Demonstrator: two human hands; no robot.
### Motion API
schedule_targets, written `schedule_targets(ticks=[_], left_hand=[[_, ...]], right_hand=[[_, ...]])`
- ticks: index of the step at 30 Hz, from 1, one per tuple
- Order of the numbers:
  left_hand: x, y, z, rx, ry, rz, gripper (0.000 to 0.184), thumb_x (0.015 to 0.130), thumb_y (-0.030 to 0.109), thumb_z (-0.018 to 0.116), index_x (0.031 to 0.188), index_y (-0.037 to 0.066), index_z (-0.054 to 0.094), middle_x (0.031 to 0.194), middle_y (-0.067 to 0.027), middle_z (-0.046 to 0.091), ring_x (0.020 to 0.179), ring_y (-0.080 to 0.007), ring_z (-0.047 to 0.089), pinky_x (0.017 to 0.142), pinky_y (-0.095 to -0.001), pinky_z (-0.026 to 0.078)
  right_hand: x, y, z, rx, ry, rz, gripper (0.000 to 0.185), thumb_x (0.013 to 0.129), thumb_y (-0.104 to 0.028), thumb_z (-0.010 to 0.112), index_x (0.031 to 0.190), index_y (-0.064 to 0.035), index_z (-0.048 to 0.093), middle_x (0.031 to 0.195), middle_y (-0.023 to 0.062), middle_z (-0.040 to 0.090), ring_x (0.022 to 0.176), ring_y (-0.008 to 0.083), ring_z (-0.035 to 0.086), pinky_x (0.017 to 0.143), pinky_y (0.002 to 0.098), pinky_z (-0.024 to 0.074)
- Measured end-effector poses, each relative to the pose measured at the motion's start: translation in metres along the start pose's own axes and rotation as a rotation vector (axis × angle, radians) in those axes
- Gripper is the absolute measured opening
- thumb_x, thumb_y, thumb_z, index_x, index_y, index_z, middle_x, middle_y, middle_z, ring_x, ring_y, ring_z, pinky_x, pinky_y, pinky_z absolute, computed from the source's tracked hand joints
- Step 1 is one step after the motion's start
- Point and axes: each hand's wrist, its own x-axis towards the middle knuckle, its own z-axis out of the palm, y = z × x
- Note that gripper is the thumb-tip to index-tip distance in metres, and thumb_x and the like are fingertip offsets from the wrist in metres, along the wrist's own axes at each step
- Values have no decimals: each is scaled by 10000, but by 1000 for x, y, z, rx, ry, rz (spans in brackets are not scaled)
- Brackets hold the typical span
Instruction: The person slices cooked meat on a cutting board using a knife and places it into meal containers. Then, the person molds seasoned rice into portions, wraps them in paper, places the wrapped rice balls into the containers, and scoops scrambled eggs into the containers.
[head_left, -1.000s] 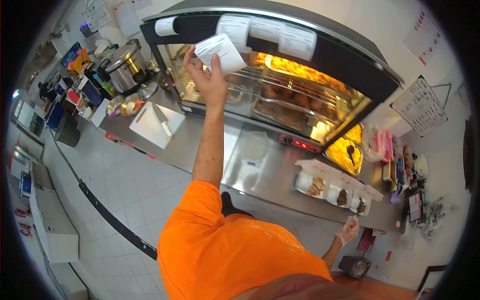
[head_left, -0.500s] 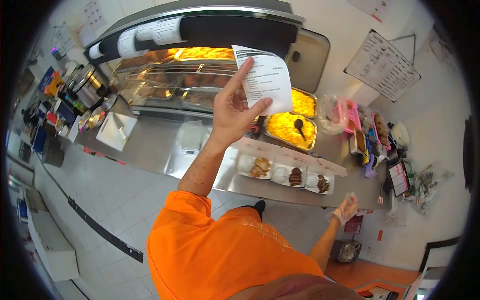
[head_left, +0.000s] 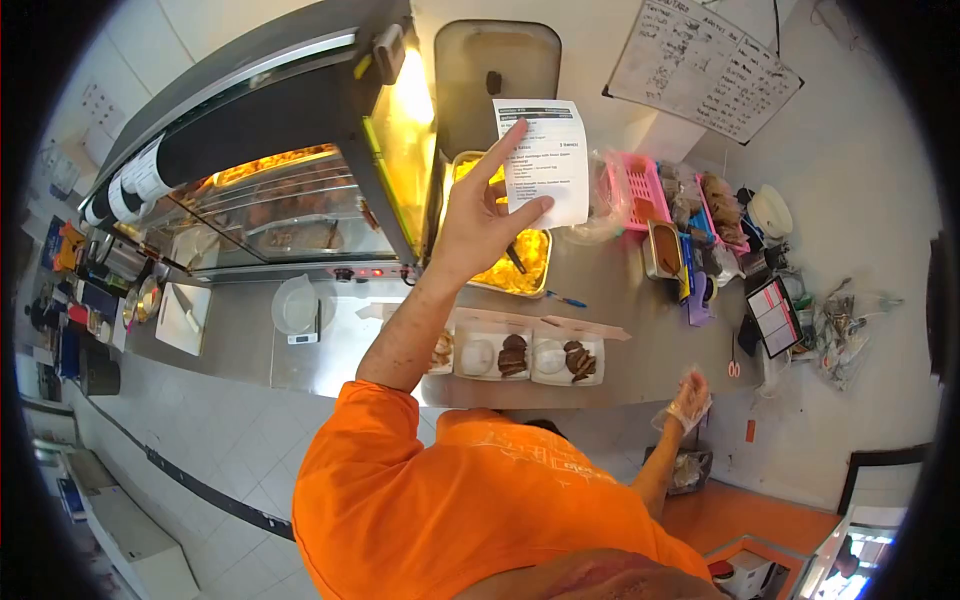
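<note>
A printed paper slip [head_left: 562,165] is held up by my left hand [head_left: 480,215], its thumb and index finger over the print. Behind and below that hand is a metal tray of yellow food [head_left: 530,262] with a black-handled utensil in it. Under my left forearm, white boxes [head_left: 519,372] with open lids hold white mounds and browned pieces; the leftmost is partly hidden by the arm. My right hand [head_left: 686,400], in a clear plastic glove, hangs off the counter's front edge at the right, fingers loosely bent and somewhat apart, nothing visible in it.
A heated glass display case [head_left: 290,215] stands at the left. On the steel counter [head_left: 640,300] are a scale [head_left: 303,337] with a clear container, a blue pen [head_left: 567,299], a pink basket [head_left: 640,190], a tablet [head_left: 773,317] and scissors [head_left: 734,368]. A knife lies on a cutting board [head_left: 184,320].
The view has turned right, so the case and boxes shift left in frame. The slip in my left hand has come round to face the camera. My right hand remains low at the right.
</note>
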Motion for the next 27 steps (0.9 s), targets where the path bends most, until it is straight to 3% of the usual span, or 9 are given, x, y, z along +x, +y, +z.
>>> schedule_targets(ticks=[7,10,13,15,19,21,22,25,27], left_hand=[[18,-44,38,84,39,-71,783,786,-112,701,1475,23,355,1440,-152,442,1242,-243,533,984,-369,525],[22,-54,49,82,90,-136,778,786,-111,700,1473,22,361,1431,-157,451,1232,-240,541,955,-364,540],[20,-64,53,160,159,-160,779,783,-107,705,1472,24,365,1419,-158,463,1223,-237,548,935,-361,551],[14,-64,51,187,212,-200,788,777,-104,714,1472,30,368,1410,-160,470,1222,-238,549,931,-360,554],[-16,-63,37,239,323,-209,818,777,-74,727,1490,75,354,1386,-148,497,1126,-234,614,864,-334,577],[-37,-58,26,255,374,-222,826,779,-63,730,1496,89,349,1385,-141,504,1095,-222,633,834,-315,585],[-47,-54,19,248,397,-240,825,778,-63,731,1495,88,352,1386,-139,504,1096,-220,632,834,-313,584],[-79,-44,-13,256,477,-336,814,770,-63,740,1483,80,373,1379,-129,516,1097,-211,626,842,-309,579],[-99,-37,-40,307,524,-324,814,764,-64,745,1478,71,378,1360,-128,530,1098,-212,626,846,-309,577]], right_hand=[[69,-26,56,177,-221,22,194,911,-91,590,1089,-16,609,943,73,635,785,134,615,738,274,506],[110,-36,91,238,-417,-35,202,894,-173,665,1046,-41,653,915,74,664,842,161,644,782,311,512],[134,-64,134,200,-614,-279,203,875,-166,693,1035,-44,663,918,68,670,839,156,642,770,308,518],[130,-100,166,245,-820,-265,206,858,-163,719,1022,-47,672,942,76,676,837,163,642,766,304,523],[94,-195,219,-87,-1255,-265,246,867,-148,714,1092,-65,662,1086,68,668,935,176,639,853,315,501],[83,-175,279,169,-1497,-350,359,833,-139,755,1164,-71,635,976,28,643,930,129,611,812,296,508],[81,-144,327,142,-1557,-547,374,851,-175,729,1200,-98,617,991,33,647,964,155,613,836,327,508],[44,-196,370,-434,-1460,-1270,430,881,-288,656,1281,-162,564,1060,50,666,1090,245,600,900,411,500],[15,-189,426,-773,-1357,-1445,520,889,-259,608,1381,-148,483,1262,103,594,1209,286,548,978,412,465]])
